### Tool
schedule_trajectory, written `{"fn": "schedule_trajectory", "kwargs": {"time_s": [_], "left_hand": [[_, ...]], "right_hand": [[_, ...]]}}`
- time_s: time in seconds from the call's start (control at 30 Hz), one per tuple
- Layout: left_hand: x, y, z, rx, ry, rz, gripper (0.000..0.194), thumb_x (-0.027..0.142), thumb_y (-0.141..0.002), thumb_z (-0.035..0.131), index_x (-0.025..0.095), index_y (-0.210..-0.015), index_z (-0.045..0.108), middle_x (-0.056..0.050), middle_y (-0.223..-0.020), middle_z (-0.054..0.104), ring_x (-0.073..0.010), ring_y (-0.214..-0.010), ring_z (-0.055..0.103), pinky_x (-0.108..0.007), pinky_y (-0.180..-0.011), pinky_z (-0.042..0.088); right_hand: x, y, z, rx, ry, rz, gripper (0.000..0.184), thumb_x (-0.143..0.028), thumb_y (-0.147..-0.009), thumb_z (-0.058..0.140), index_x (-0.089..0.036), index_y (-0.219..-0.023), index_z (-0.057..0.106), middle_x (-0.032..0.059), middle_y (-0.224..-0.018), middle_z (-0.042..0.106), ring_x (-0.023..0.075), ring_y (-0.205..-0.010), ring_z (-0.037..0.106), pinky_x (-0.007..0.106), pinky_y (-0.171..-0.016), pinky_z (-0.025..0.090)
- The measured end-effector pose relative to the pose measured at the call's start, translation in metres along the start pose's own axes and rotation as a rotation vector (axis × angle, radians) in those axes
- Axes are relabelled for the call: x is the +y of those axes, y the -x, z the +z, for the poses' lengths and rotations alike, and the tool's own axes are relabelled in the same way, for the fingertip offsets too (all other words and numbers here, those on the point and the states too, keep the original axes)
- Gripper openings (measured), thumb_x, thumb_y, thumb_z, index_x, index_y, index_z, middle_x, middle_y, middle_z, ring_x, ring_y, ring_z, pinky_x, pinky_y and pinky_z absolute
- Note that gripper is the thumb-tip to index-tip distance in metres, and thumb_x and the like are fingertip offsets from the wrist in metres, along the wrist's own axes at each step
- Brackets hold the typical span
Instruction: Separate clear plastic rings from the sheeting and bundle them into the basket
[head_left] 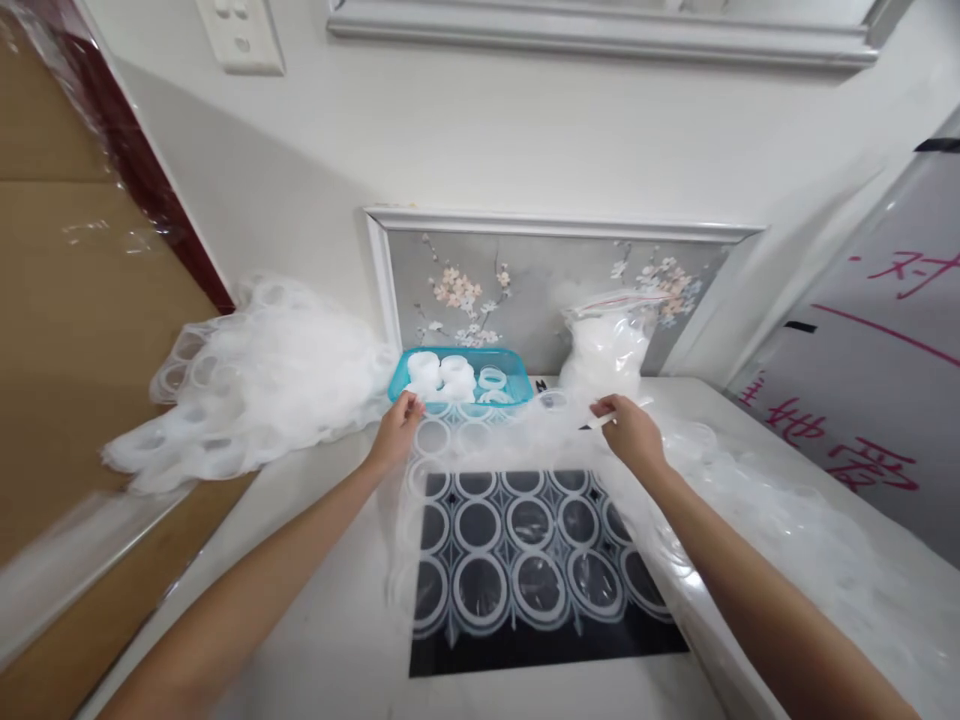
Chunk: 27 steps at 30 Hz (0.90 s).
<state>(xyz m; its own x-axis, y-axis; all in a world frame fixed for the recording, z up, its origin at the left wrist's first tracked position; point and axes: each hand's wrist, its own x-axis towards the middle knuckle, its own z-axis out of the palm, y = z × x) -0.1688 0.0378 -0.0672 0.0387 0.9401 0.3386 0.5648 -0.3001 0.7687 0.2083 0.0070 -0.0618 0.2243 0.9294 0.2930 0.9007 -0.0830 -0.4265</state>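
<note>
My left hand [399,430] is closed in a pinch at the upper left edge of a translucent sheet of joined plastic rings [480,590]. The sheet lies over a black rectangular mat [547,648], and its rings show pale against the dark. My right hand [631,432] is closed on a thin white tool with a dark tip [598,422], pointing left above the far part of the sheet. Just beyond the hands, a blue plastic tray [519,378] holds white ring stacks [454,376] and a few clear rings [492,378].
A heap of white ring sheeting [277,385] lies at the left, beside cardboard [82,270]. More translucent sheeting [795,530] spreads over the right side of the white table [315,620]. A filled zip bag [609,345] stands against the framed floral wall panel [532,280]. A whiteboard [892,350] leans at right.
</note>
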Motion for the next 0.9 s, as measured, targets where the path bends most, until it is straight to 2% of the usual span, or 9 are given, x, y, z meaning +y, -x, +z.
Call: {"fn": "schedule_trajectory", "kwargs": {"time_s": [0.23,0.37,0.43,0.53,0.6,0.7,0.77,0.83,0.9], "left_hand": [[-0.007,-0.010,-0.006,0.020,-0.129,-0.036,0.013,0.027,-0.076,0.055,0.019,-0.085,0.051,-0.001,-0.081,0.060,-0.0158,-0.069,0.057,-0.030,-0.072,0.047],[-0.001,0.023,-0.019,-0.001,-0.214,0.007,0.031,0.024,-0.073,0.061,0.019,-0.103,0.053,-0.004,-0.094,0.061,-0.0182,-0.077,0.058,-0.035,-0.080,0.048],[0.007,0.054,-0.025,-0.047,-0.233,0.053,0.031,0.025,-0.076,0.062,0.019,-0.105,0.054,-0.005,-0.101,0.062,-0.0199,-0.086,0.058,-0.037,-0.084,0.047],[0.022,0.111,-0.032,-0.253,-0.323,0.197,0.011,0.024,-0.084,0.058,0.019,-0.094,0.061,-0.004,-0.096,0.065,-0.0206,-0.093,0.060,-0.035,-0.086,0.047],[0.033,0.146,-0.035,-0.426,-0.478,0.321,0.013,0.022,-0.091,0.052,0.020,-0.089,0.064,-0.002,-0.086,0.067,-0.0190,-0.083,0.061,-0.032,-0.078,0.047],[0.046,0.184,-0.034,-0.565,-0.700,0.491,0.017,0.022,-0.094,0.052,0.019,-0.088,0.068,-0.001,-0.077,0.069,-0.0181,-0.071,0.063,-0.030,-0.069,0.046],[0.049,0.198,-0.031,-0.562,-0.825,0.606,0.016,0.022,-0.094,0.054,0.016,-0.093,0.069,-0.003,-0.075,0.069,-0.0190,-0.068,0.065,-0.030,-0.065,0.047],[0.047,0.207,-0.025,-0.510,-0.907,0.710,0.018,0.020,-0.094,0.054,0.012,-0.101,0.068,-0.004,-0.073,0.069,-0.0198,-0.065,0.065,-0.030,-0.059,0.046],[0.042,0.214,-0.020,-0.450,-0.947,0.784,0.020,0.019,-0.094,0.055,0.009,-0.106,0.068,-0.005,-0.069,0.068,-0.0194,-0.060,0.065,-0.028,-0.053,0.045]], "right_hand": [[0.004,-0.008,0.012,-0.011,-0.022,0.037,0.030,-0.023,-0.085,0.050,-0.017,-0.108,0.068,0.0119,-0.111,0.068,0.0268,-0.096,0.064,0.034,-0.076,0.047],[0.011,0.007,0.013,0.070,-0.115,-0.064,0.040,-0.025,-0.083,0.051,-0.009,-0.118,0.064,0.0198,-0.124,0.062,0.0318,-0.111,0.061,0.043,-0.094,0.047],[0.008,0.023,0.009,0.097,-0.281,-0.072,0.040,-0.031,-0.085,0.049,-0.011,-0.117,0.064,0.0197,-0.127,0.060,0.0312,-0.108,0.063,0.044,-0.093,0.049],[-0.009,0.056,-0.003,-0.074,-0.626,0.012,0.053,-0.048,-0.091,0.040,-0.015,-0.129,0.055,0.0163,-0.112,0.068,0.0242,-0.075,0.070,0.038,-0.067,0.056],[-0.026,0.079,-0.010,-0.242,-0.752,0.044,0.065,-0.057,-0.093,0.034,-0.016,-0.143,0.039,0.0104,-0.089,0.073,0.0190,-0.052,0.064,0.033,-0.050,0.051],[-0.053,0.106,-0.012,-0.403,-0.720,0.020,0.082,-0.052,-0.091,0.043,-0.013,-0.154,0.007,-0.0028,-0.049,0.063,0.0189,-0.041,0.057,0.030,-0.046,0.045],[-0.069,0.117,-0.008,-0.456,-0.713,0.018,0.092,-0.044,-0.089,0.051,-0.014,-0.154,-0.006,-0.0072,-0.041,0.058,0.0189,-0.040,0.055,0.028,-0.045,0.043],[-0.085,0.123,-0.003,-0.541,-0.802,0.032,0.087,-0.042,-0.088,0.054,-0.021,-0.155,0.003,-0.0060,-0.048,0.064,0.0162,-0.036,0.053,0.026,-0.041,0.039],[-0.100,0.128,0.002,-0.647,-0.951,0.057,0.063,-0.046,-0.086,0.055,-0.024,-0.143,0.039,-0.0016,-0.060,0.069,0.0142,-0.040,0.056,0.024,-0.038,0.037]]}}
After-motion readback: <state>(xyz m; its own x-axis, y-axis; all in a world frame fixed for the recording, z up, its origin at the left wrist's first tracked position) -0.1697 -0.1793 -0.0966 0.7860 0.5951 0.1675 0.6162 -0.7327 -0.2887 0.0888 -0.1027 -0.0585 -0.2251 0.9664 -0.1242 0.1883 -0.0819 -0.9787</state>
